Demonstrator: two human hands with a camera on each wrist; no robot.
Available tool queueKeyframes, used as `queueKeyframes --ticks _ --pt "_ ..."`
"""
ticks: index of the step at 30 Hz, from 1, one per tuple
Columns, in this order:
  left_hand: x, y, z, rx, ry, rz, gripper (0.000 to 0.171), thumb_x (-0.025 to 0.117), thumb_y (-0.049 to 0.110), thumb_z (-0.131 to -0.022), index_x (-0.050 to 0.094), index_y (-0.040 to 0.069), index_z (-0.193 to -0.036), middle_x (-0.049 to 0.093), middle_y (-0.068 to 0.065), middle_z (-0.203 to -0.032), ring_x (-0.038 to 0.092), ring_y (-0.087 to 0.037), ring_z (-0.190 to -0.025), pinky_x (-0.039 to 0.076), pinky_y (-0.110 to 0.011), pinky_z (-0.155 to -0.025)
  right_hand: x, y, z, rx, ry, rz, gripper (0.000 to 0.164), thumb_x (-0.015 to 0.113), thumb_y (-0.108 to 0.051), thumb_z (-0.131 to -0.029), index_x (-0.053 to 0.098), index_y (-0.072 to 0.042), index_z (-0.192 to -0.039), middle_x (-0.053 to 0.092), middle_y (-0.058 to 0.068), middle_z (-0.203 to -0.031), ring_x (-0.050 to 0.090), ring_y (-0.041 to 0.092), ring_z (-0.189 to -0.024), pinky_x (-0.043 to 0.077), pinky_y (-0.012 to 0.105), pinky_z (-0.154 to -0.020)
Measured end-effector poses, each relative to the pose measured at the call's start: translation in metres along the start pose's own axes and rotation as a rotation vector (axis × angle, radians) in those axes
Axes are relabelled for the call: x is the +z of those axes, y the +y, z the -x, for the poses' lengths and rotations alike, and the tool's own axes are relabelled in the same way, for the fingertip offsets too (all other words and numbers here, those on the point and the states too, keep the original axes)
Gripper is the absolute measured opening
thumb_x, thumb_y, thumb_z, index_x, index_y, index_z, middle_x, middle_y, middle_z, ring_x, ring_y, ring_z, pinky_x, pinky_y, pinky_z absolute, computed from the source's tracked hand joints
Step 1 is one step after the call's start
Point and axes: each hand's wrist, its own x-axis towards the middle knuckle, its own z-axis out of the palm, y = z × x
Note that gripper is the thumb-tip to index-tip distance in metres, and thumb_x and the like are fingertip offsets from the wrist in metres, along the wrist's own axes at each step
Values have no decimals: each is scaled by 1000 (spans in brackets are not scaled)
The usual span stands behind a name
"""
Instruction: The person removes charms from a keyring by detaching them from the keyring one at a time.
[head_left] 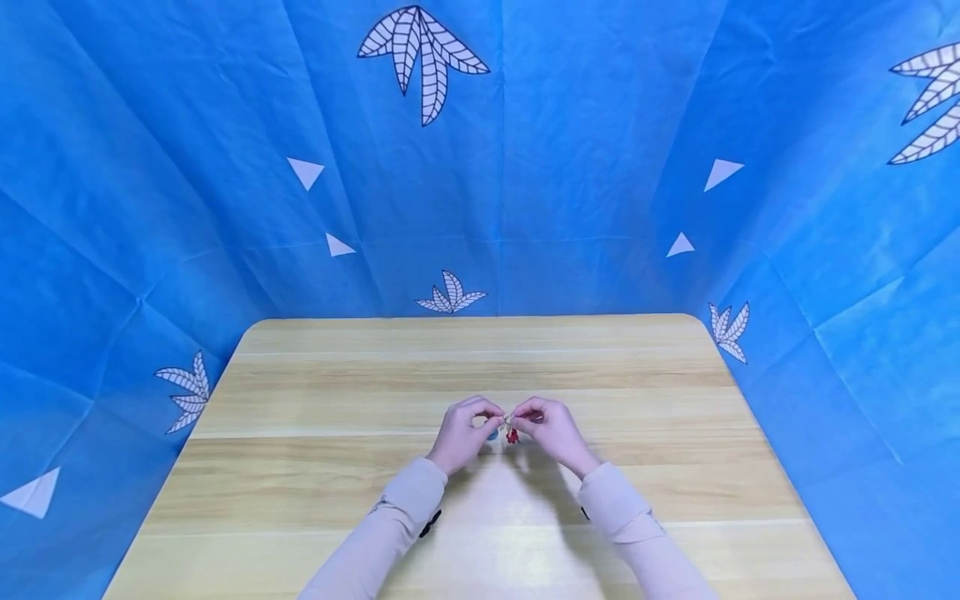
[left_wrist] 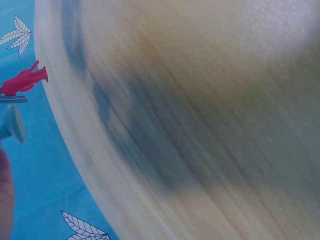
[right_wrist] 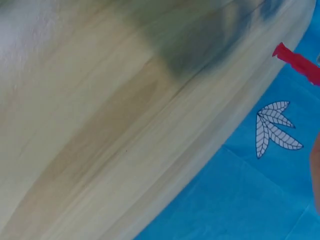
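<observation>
Over the middle of the table, both hands meet at a small keychain, its pale metal part pinched between thumb and fingertips on each side. The left hand has a blue disc-shaped piece just below its fingertips. From the metal part, near the right hand, hangs a red figure-shaped charm. In the left wrist view the red charm, a flat metal strip and the light-blue piece show at the left edge. The right wrist view catches only part of the red charm. Fingers hide the exact joint.
A wood-grain table with rounded far corners lies under the hands. Blue cloth printed with white leaves and triangles hangs behind it and along both sides. The arms cast shadows on the tabletop.
</observation>
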Motion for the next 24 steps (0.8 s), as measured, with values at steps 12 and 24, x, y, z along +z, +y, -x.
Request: queueKeyframes --ticks 12,24 --pt "1 -1 3 -2 -48 -49 7 67 9 -82 69 8 -88 68 3 -87 63 -10 -83 52 -26 -80 -7 0 -1 -50 -123 53 5 68 -4 -78 70 -4 -82 68 8 -83 62 13 -75 53 20 -69" --pt "4 -3 0 5 -26 -25 7 68 10 -81 69 12 -88 68 4 -86 63 -7 -81 53 -22 -78 -1 -2 -2 58 73 -18 4 71 -5 -75 69 -6 -78 69 6 -78 63 15 -72 53 22 -67"
